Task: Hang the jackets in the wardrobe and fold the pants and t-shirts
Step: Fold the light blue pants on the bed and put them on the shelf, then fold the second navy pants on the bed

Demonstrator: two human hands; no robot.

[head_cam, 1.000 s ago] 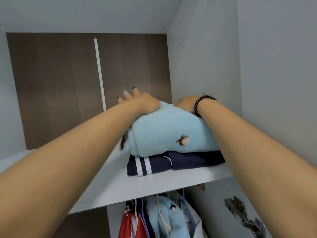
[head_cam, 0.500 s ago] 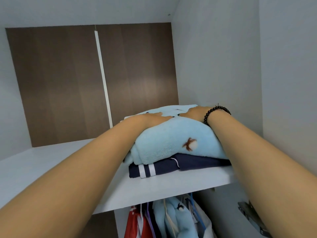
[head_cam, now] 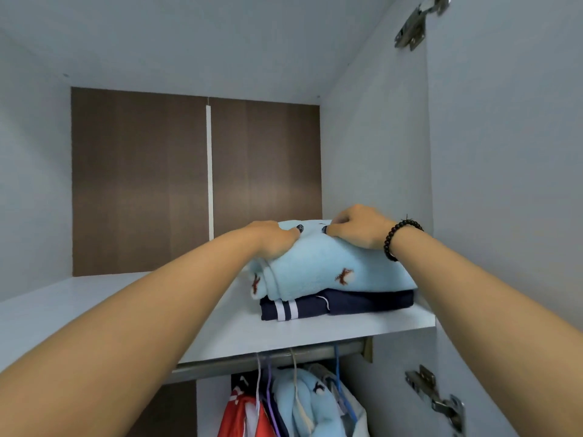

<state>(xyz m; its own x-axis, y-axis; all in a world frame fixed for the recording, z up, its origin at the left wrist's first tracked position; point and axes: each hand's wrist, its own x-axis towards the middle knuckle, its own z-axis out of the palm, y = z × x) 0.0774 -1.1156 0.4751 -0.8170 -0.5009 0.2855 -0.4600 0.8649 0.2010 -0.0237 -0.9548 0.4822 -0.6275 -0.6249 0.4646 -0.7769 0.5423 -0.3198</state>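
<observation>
No readable text, labels, brands or numbers anywhere: none on folded clothes, hanging jackets, shelf, wardrobe walls or hinges.

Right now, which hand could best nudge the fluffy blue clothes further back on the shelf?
Probably the left hand: it sits at the light blue folded garment's front corner, while the right hand is further back on top.

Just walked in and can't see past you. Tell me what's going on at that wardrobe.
A person is putting folded clothes on the upper shelf. Both hands rest on top of a folded light blue fleece, the left hand and the right hand with fingers curled into the fabric. The fleece sits on a folded navy garment with white stripes. Below the shelf, jackets hang on the rail.
</observation>
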